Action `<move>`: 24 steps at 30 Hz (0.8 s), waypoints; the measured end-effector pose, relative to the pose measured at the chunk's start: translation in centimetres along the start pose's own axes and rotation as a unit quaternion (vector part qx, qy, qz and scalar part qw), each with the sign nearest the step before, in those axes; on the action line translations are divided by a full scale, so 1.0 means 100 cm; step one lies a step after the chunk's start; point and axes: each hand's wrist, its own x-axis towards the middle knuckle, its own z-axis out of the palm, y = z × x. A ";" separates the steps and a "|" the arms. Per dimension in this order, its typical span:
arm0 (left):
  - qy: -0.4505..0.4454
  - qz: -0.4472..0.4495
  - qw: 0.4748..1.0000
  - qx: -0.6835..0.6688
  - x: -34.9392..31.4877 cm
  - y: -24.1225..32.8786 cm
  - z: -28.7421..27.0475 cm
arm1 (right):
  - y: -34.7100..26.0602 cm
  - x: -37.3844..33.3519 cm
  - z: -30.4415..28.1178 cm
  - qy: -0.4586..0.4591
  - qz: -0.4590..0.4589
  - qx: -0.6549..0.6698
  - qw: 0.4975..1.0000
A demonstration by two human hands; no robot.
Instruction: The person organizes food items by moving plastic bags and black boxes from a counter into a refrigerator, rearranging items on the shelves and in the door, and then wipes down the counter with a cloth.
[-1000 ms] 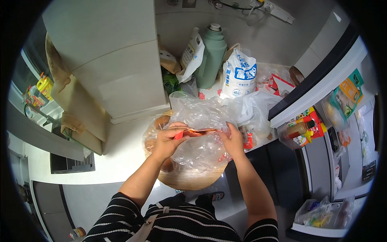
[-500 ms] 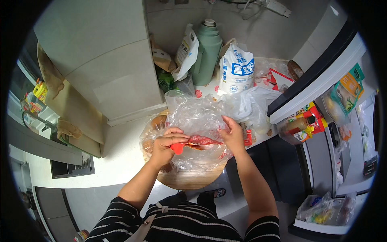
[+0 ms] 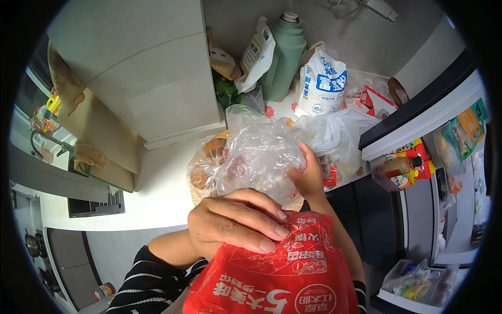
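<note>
Our left hand (image 3: 238, 222) holds a red printed packet (image 3: 266, 282) up close to us, its fingers side by side across the packet's front; the thumb is hidden, so we cannot tell how it presses from behind. The packet is at the lower middle of our view, tilted, its white printing upside down to us, and it covers part of our right forearm. Our right hand (image 3: 309, 178) pinches the right side of a crumpled clear plastic bag (image 3: 256, 149) between thumb and fingers. Just left of that bag, brown rounded items (image 3: 213, 148) show through clear plastic, with a wooden board (image 3: 196, 198) partly visible beneath. To the left we see the white table (image 3: 162, 180). Beyond the bags stand a green thermos flask (image 3: 285, 63) and a white bag with blue print (image 3: 318, 99); a white plastic bag (image 3: 340, 131) slumps in front of them.
</note>
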 end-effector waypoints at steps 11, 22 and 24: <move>0.203 -0.377 0.901 0.075 -0.061 -0.082 0.000 | 0.049 -0.008 -0.002 0.038 -0.045 0.086 0.995; 0.212 -0.567 0.690 0.397 -0.134 -0.150 -0.029 | 0.094 -0.046 0.009 0.077 0.110 -0.016 0.991; 0.274 -0.335 0.808 0.399 -0.129 -0.154 -0.023 | 0.099 -0.057 0.023 0.099 0.131 -0.023 0.986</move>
